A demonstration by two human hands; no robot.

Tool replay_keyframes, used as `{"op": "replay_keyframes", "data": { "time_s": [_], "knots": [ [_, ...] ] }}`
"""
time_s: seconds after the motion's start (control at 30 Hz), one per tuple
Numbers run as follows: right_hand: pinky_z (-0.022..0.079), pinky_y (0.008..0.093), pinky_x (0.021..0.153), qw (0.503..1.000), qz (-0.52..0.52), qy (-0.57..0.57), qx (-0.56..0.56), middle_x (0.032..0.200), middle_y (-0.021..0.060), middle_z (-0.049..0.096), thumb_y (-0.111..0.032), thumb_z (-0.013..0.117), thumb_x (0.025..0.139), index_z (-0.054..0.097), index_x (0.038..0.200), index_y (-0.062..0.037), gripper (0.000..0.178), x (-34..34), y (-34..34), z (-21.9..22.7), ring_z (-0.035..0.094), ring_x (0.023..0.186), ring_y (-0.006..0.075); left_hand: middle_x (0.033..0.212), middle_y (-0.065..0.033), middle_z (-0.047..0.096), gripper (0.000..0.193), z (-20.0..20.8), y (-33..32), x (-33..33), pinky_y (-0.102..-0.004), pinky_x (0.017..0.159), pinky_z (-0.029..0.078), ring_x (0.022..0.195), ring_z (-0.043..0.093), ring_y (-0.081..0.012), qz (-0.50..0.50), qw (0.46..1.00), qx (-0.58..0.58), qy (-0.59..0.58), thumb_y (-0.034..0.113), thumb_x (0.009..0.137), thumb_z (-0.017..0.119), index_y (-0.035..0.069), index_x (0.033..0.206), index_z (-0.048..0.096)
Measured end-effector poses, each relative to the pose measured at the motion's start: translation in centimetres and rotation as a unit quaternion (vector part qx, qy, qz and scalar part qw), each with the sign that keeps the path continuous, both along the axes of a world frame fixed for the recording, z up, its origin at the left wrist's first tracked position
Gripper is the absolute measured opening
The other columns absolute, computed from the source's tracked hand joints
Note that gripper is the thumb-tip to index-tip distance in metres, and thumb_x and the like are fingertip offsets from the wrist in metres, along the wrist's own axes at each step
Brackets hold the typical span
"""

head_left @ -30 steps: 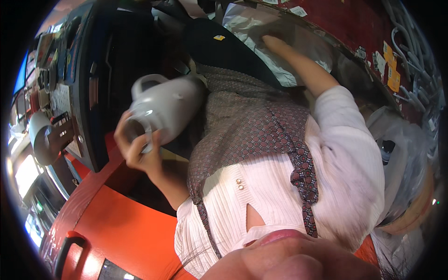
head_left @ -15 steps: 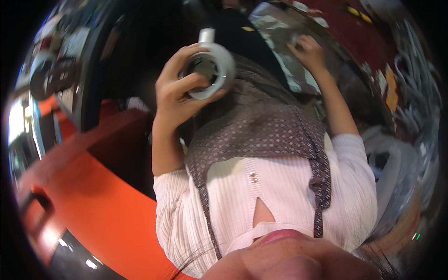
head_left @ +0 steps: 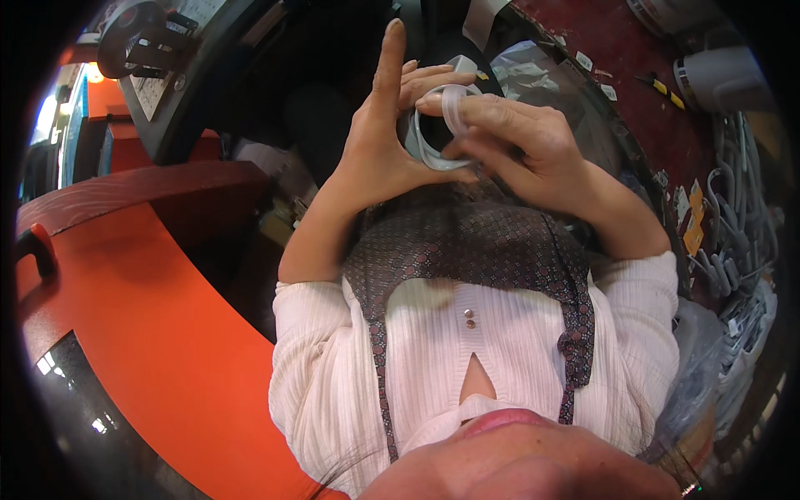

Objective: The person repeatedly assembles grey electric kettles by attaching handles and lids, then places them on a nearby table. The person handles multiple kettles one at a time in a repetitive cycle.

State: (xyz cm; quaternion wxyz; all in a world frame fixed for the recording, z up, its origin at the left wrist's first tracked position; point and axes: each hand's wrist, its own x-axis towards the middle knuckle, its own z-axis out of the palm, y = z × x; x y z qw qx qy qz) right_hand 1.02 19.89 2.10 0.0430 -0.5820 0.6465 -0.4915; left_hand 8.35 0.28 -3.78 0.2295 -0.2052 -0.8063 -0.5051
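Note:
My left hand (head_left: 371, 150) grips a grey-white round plastic housing (head_left: 435, 160) with a short neck (head_left: 463, 65). Its thumb lies under the rim, one finger points up and free, and the others pass behind the housing. Over the open end, my right hand (head_left: 537, 150) pinches a pale, translucent ring (head_left: 452, 108) between thumb and fingers. The ring stands at a tilt against the opening; whether it is seated inside the rim I cannot tell. Both hands are in front of my dark patterned apron (head_left: 467, 237).
An orange panel (head_left: 142, 275) with a dark red edge (head_left: 158, 187) curves along the left. At the right, a yellow-and-black tool (head_left: 667, 93) lies near white cylindrical parts (head_left: 725, 79). Several grey hook-like parts (head_left: 737, 208) and clear plastic bags (head_left: 692, 358) sit further down.
My right hand has come from the far right side to the housing and now holds a ring there. The housing and my left hand have shifted right; one left finger has lifted.

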Motion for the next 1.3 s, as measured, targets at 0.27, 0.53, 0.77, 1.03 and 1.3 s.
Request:
{"op": "replay_keyframes", "data": {
  "time_s": [0.27,0.53,0.77,1.03,1.3],
  "knots": [
    [0.058,0.0371,0.066,0.936,0.033,0.282,0.206,0.088,0.0089,0.067,-0.013,0.073,0.072,0.067,0.084,-0.0054,0.016,-1.2,0.8,-1.3,0.071,0.077,0.0285,0.115,-0.0112,0.072,0.144,-0.8,1.4,-0.5,-0.0447,0.105,0.046,0.118,0.064,-0.0323,0.036,0.998,-0.042,0.039,0.036,0.051,0.098,0.008,0.160,0.007],
    [0.055,0.0403,0.064,0.893,0.090,0.307,0.318,0.078,0.0075,0.068,-0.012,0.070,0.075,0.068,0.087,-0.0104,0.012,-1.6,1.7,-0.2,0.071,0.075,0.0244,0.113,-0.0078,0.073,0.139,-1.5,3.0,-0.7,-0.0429,0.100,0.049,0.115,0.066,-0.0306,0.054,0.992,-0.082,0.079,0.035,0.054,0.097,0.005,0.159,0.012],
    [0.047,0.0350,0.074,0.952,-0.010,0.228,0.202,0.082,0.0075,0.069,-0.021,0.067,0.087,0.046,0.141,-0.0127,0.058,0.6,2.9,-2.5,0.069,0.076,0.0251,0.112,-0.0063,0.073,0.132,-2.8,2.1,-1.4,-0.0404,0.099,0.049,0.109,0.068,-0.0282,0.045,0.994,-0.062,0.083,0.029,0.055,0.094,0.010,0.160,0.015],
    [0.030,0.0505,0.115,0.950,0.021,0.182,0.253,0.132,0.0199,0.061,-0.037,0.069,0.089,0.031,0.152,-0.0065,0.079,-0.6,3.1,-3.1,0.057,0.126,0.0300,0.113,-0.0098,0.072,0.132,-3.2,0.3,-1.5,-0.0421,0.105,0.047,0.110,0.068,-0.0271,0.017,0.999,-0.023,0.040,0.027,0.054,0.096,0.012,0.159,0.018],
    [0.036,0.0499,0.113,0.920,0.046,0.312,0.233,0.154,0.0158,0.040,-0.014,0.085,0.066,0.047,0.145,-0.0277,0.089,-2.7,2.5,-7.2,0.048,0.136,0.0305,0.087,-0.0017,0.066,0.032,0.8,-13.0,2.0,-0.0271,0.072,0.054,0.083,0.062,-0.0079,0.142,0.887,0.439,0.022,0.026,0.080,0.085,0.011,0.074,0.058]
  ]
}}
